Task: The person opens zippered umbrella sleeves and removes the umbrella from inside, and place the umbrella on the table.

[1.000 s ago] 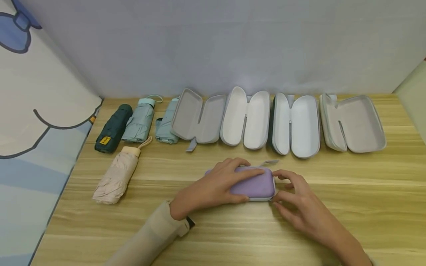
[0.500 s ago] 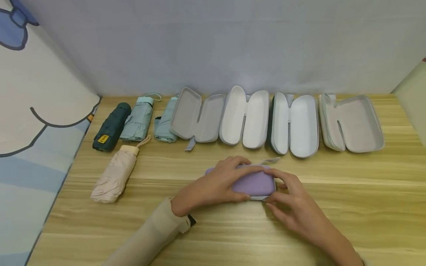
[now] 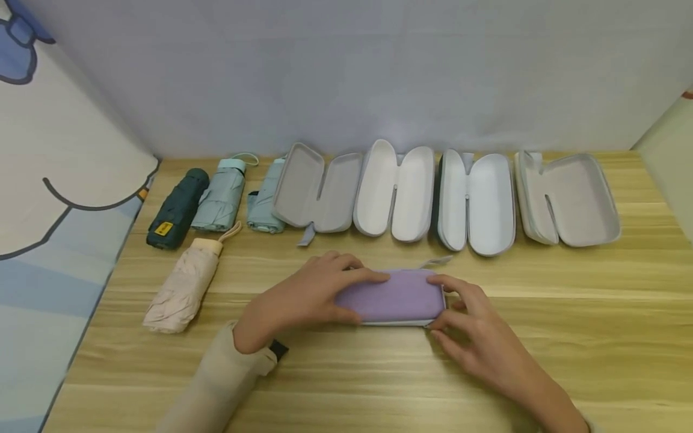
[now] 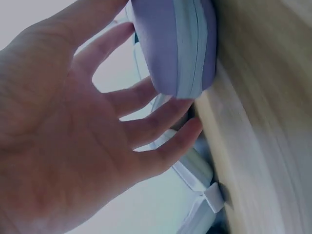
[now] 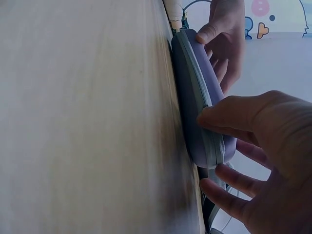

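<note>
A closed purple zip case (image 3: 400, 297) lies lengthwise on the table with a pale zip band round its side. My left hand (image 3: 311, 294) holds its left end, thumb along the front side and fingers over the top and back. In the left wrist view, the left hand's fingers (image 4: 146, 126) spread around the end of the case. My right hand (image 3: 476, 328) is at the right front corner, where thumb and a finger pinch the zip pull, mostly hidden by the fingertips. Its index finger rests on the case's top. A grey strap (image 3: 435, 261) sticks out behind the case.
Along the back stand a grey case (image 3: 319, 192), two white-lined cases (image 3: 414, 195) (image 3: 489, 204) and a beige case (image 3: 582, 201), all unzipped wide. Folded umbrellas lie left: dark green (image 3: 178, 207), two light blue (image 3: 219, 198) (image 3: 265, 204) and cream (image 3: 184, 285). A wall rises behind.
My left hand has slid left along the purple case to its left end, uncovering more of the top. My right hand has shifted from the right end to the front corner.
</note>
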A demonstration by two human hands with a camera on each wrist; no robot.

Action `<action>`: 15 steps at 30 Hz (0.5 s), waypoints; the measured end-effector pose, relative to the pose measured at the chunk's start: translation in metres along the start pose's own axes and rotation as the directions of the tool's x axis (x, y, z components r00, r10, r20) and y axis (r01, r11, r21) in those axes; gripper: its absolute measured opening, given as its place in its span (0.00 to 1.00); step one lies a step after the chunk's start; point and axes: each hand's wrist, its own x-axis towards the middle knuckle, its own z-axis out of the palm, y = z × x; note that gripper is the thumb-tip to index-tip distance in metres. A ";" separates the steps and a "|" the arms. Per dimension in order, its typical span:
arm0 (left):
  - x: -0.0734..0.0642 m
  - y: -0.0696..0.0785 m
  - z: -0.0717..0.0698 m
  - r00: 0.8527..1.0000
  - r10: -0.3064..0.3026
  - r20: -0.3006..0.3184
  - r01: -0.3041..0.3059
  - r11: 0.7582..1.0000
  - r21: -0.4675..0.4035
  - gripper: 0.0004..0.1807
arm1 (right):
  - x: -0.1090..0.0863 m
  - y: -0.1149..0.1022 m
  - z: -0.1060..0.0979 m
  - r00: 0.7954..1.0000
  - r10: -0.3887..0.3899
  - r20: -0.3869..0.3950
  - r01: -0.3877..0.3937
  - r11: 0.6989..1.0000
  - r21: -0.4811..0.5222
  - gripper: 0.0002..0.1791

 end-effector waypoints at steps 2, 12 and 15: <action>-0.001 -0.001 -0.002 1.000 -0.001 0.015 0.001 0.999 -0.033 0.40 | 0.000 0.000 0.001 1.000 0.002 -0.001 -0.002 1.000 0.003 0.17; 0.005 0.002 0.005 0.998 0.057 -0.029 -0.058 0.997 -0.046 0.40 | 0.002 -0.004 0.004 0.999 -0.036 -0.040 0.035 0.999 -0.012 0.14; 0.008 0.004 0.011 0.997 0.065 -0.040 -0.066 0.997 -0.039 0.40 | 0.003 -0.006 0.008 0.996 -0.059 -0.065 0.058 0.998 -0.020 0.13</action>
